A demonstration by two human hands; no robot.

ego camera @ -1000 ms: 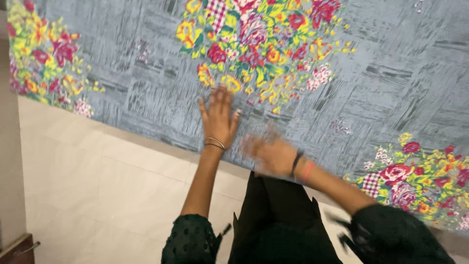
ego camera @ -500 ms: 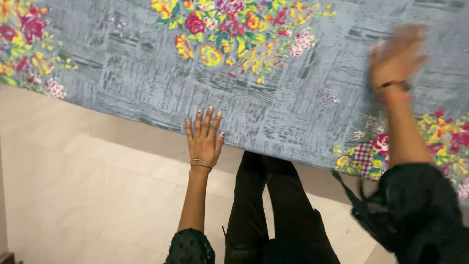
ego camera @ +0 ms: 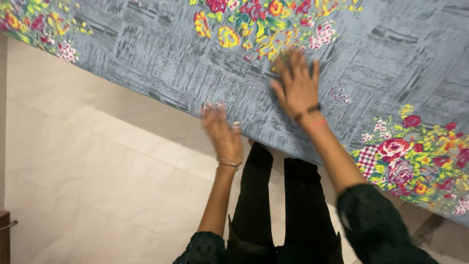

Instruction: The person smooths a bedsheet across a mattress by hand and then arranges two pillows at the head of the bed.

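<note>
A grey bedsheet (ego camera: pixel 161 63) printed with bright flower clusters lies spread over a bed and hangs over its near edge. My left hand (ego camera: pixel 222 132) is flat with fingers apart at the sheet's hanging edge, blurred by motion, holding nothing. My right hand (ego camera: pixel 295 85) rests palm down on the sheet with fingers spread, just below a yellow and red flower cluster (ego camera: pixel 264 24). Both wrists wear thin bangles, and both arms have black sleeves.
A pale tiled floor (ego camera: pixel 97 161) lies left of and below the bed. My legs in black trousers (ego camera: pixel 273 205) stand against the bed's edge. A dark wooden corner (ego camera: pixel 5 234) shows at the bottom left. Another flower cluster (ego camera: pixel 415 156) sits at the sheet's right edge.
My right hand has swept left from the far right of the sheet to its middle. My left hand has shifted slightly right along the edge. The camera view has tilted.
</note>
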